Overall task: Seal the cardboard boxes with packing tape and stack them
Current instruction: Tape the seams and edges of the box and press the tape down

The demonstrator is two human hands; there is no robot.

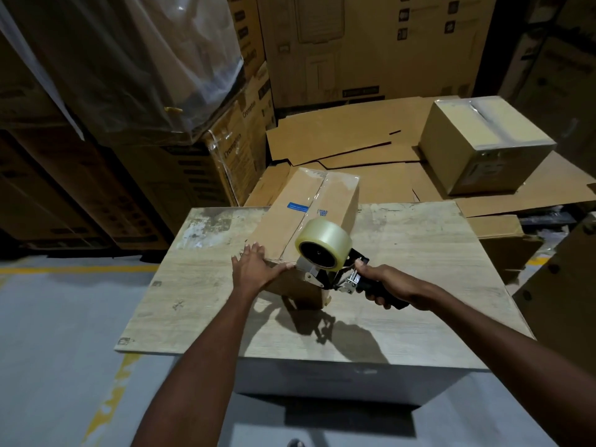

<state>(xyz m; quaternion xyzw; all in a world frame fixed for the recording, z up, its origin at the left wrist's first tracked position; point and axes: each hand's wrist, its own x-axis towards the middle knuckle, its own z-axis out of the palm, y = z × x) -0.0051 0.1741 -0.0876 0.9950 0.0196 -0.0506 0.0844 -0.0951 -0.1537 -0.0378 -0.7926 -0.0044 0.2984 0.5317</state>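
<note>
A long brown cardboard box (335, 201) lies on the wooden tabletop (403, 253), with clear tape along its top seam and a blue label on it. My left hand (254, 266) presses flat on the box's near end, fingers straight and thumb along the edge. My right hand (383, 283) grips the black handle of a tape dispenser (324, 250) carrying a clear tape roll, held at the box's near end. A second taped box (483, 143) sits at the back right on flattened cardboard.
Flattened cardboard sheets (338, 146) lie behind the table. Tall stacks of large printed cartons (354, 43) rise at the back and left, some under plastic wrap (145, 59). A grey floor with yellow lines (64, 269) lies to the left.
</note>
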